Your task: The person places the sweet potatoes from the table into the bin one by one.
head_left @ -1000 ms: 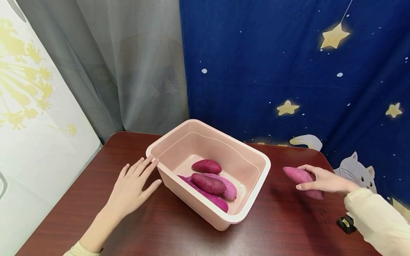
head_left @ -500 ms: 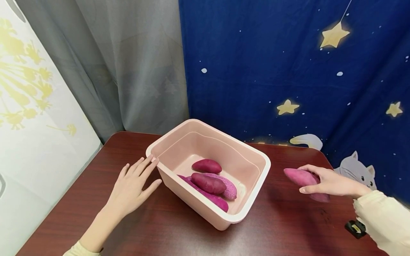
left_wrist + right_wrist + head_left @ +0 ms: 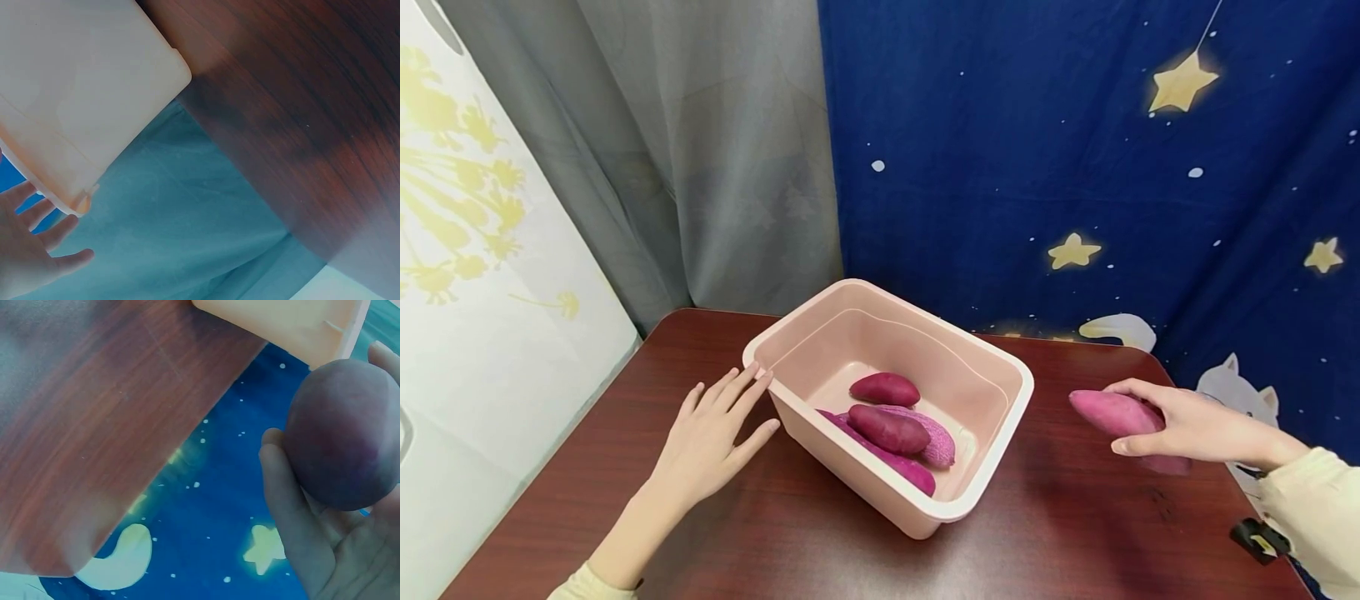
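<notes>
My right hand (image 3: 1213, 429) grips a purple sweet potato (image 3: 1116, 414) above the table, to the right of a pink plastic tub (image 3: 850, 477). Seen from the right wrist, one rounded end of that sweet potato (image 3: 344, 434) fills the space between thumb and fingers. Several more sweet potatoes lie in the tub, one dark one (image 3: 889, 431) on top of others and another (image 3: 884, 389) behind it. With fingers spread and fairly straight, my left hand (image 3: 700, 442) rests its fingertips at the tub's left rim; the left wrist view shows this hand (image 3: 28, 250) beside the tub wall (image 3: 81, 81).
The tub stands on a dark red-brown wooden table (image 3: 715, 542) with rounded far corners. Behind hang a grey curtain (image 3: 752, 167) and a blue star-printed curtain (image 3: 962, 208). At the left is a white surface with yellow prints (image 3: 497, 350). A small black device (image 3: 1258, 540) sits by the right sleeve.
My right hand has moved a little to the right, away from the tub, still holding the sweet potato. The left hand, the tub and its contents look unmoved.
</notes>
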`<state>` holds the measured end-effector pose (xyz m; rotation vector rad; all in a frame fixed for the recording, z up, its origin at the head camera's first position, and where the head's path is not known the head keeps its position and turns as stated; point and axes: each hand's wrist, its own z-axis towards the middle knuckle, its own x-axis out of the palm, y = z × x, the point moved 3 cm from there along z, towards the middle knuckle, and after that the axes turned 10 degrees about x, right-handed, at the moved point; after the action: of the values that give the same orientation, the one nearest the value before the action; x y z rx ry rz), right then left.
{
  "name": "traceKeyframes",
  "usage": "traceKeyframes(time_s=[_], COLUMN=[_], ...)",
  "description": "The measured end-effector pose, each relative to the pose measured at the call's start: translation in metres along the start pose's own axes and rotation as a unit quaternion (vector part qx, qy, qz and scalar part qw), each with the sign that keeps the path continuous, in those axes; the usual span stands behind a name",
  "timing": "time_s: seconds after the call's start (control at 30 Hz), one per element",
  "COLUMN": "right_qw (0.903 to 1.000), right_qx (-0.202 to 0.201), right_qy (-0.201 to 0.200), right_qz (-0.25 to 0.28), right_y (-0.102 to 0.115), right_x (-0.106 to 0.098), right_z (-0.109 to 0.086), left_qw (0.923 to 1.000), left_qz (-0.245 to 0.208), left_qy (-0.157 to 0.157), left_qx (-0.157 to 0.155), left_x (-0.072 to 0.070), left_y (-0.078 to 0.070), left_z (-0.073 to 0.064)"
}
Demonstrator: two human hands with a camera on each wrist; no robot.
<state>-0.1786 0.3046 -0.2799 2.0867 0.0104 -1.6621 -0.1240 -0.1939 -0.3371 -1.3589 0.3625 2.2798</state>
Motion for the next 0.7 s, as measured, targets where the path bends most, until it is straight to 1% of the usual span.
traceKeyframes(time_s=[0.23, 0.37, 0.53, 0.7], right_qw=[1.0, 0.9995, 0.9982, 0.9974], right_qx=[0.001, -0.01, -0.016, -0.017], right_qy=[-0.009, -0.026, -0.049, -0.06], right_qz=[-0.002, -0.014, -0.03, -0.036], right_y=[0.01, 0.018, 0.028, 0.036], right_x=[-0.013, -0.02, -0.027, -0.034], right_z=[-0.004, -0.007, -0.007, -0.005], left_qw=[1.0, 1.0, 1.0, 1.0], left_qz=[0.001, 0.001, 0.003, 0.001], left_qy=[0.002, 0.002, 0.002, 0.0], left_qx=[-0.001, 0.0, 0.0, 0.002], left_x=[0.0, 0.0, 0.0, 0.0], left_y=[0.0, 0.0, 0.001, 0.001], left_z=[0.0, 0.0, -0.001, 0.0])
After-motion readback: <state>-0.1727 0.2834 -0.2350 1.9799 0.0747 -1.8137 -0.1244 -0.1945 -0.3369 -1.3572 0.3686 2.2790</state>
